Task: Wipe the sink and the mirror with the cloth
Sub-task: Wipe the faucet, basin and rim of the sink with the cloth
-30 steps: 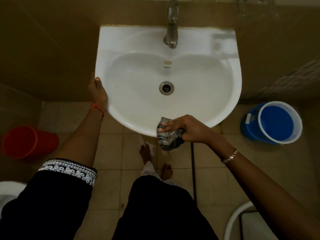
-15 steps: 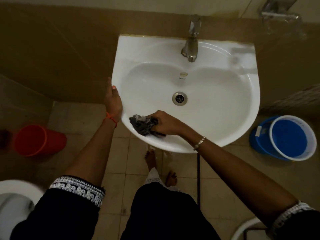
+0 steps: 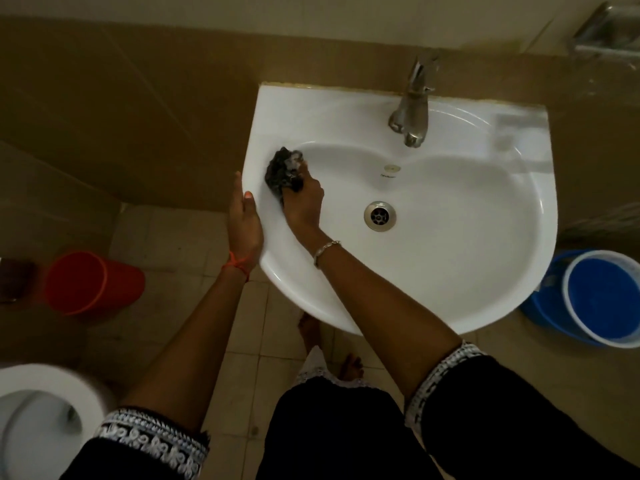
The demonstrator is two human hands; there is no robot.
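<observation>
A white wall-mounted sink (image 3: 485,237) fills the middle of the view, with a metal tap (image 3: 412,112) at its back and a round drain (image 3: 379,215) in the bowl. My right hand (image 3: 304,202) presses a dark bunched cloth (image 3: 284,169) against the sink's inner left wall, near the rim. My left hand (image 3: 244,223) grips the outer left rim of the sink, thumb on top. The mirror is out of view.
A red bucket (image 3: 90,282) stands on the tiled floor at the left. A blue bucket (image 3: 599,299) sits under the sink's right side. A white toilet (image 3: 38,417) shows at bottom left. A metal soap holder (image 3: 609,32) hangs on the wall at top right.
My right hand has swept the cloth from the sink's front rim up along the left side of the bowl. My left hand stays on the left rim. The view has shifted left.
</observation>
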